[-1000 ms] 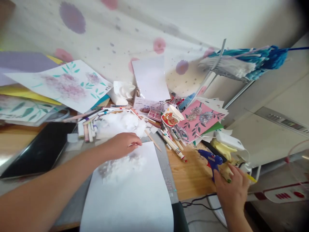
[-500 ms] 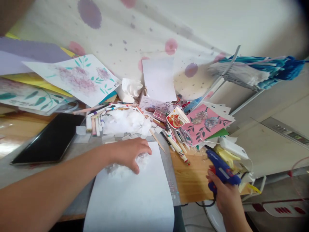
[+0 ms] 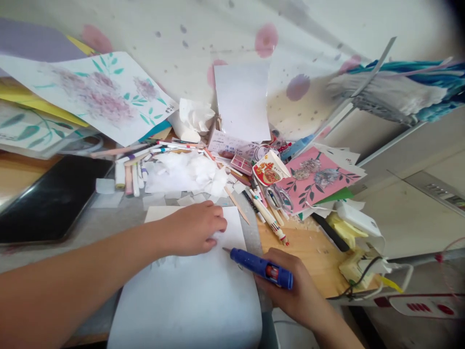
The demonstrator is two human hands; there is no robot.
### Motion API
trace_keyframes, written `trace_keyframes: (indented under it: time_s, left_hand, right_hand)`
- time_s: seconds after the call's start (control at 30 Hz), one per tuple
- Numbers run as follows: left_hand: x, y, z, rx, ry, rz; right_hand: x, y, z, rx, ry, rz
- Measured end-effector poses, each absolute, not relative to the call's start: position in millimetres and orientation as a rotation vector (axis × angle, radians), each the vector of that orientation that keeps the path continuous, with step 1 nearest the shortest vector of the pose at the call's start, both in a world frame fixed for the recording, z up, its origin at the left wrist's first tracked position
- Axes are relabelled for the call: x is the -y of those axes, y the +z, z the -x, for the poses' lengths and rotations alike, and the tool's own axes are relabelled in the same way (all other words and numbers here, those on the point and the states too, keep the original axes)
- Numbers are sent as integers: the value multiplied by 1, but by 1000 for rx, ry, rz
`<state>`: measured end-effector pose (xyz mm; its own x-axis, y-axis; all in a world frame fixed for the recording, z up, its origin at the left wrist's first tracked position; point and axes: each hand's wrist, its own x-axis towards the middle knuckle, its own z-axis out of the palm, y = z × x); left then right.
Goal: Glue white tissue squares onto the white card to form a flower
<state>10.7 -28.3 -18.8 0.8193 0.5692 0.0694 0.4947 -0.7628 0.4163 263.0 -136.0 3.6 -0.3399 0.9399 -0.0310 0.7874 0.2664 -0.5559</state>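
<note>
My right hand (image 3: 286,281) is wrapped round a blue hot glue gun (image 3: 259,266). Its nozzle points left, just short of my left hand. Over the upper part of a large white sheet of paper (image 3: 181,305), my left hand (image 3: 198,227) is closed with its fingers curled. What it holds, if anything, is hidden under the fingers. Crumpled whitish pieces (image 3: 174,263) show faintly on the sheet below the wrist. Beyond the sheet lies a heap of fluffy white material (image 3: 192,169) on paper.
A black tablet-like slab (image 3: 54,198) lies at the left. Markers (image 3: 131,177), a paper cup (image 3: 271,168), pens (image 3: 267,218) and a pink flower card (image 3: 319,177) crowd the back. Cords and a white box (image 3: 358,219) sit at the right edge. A flower painting (image 3: 105,97) leans behind.
The glue gun has swung from the right side to the sheet, close to my left hand. My left hand's fingers have closed, and the view has shifted slightly.
</note>
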Motion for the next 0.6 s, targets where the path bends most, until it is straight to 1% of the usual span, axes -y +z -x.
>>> trace_keyframes:
  time_s: [0.33, 0.43, 0.6]
  left_hand:
    - [24, -15, -8, -794, 272, -2597]
    - [23, -15, -8, -792, 273, -2587]
    - [22, -15, -8, -782, 249, -2582]
  right_hand:
    - [128, 6, -254, 2322, 750, 1502]
    - [128, 5, -249, 2410, 643, 1470]
    - [130, -5, -247, 2529, 323, 1456]
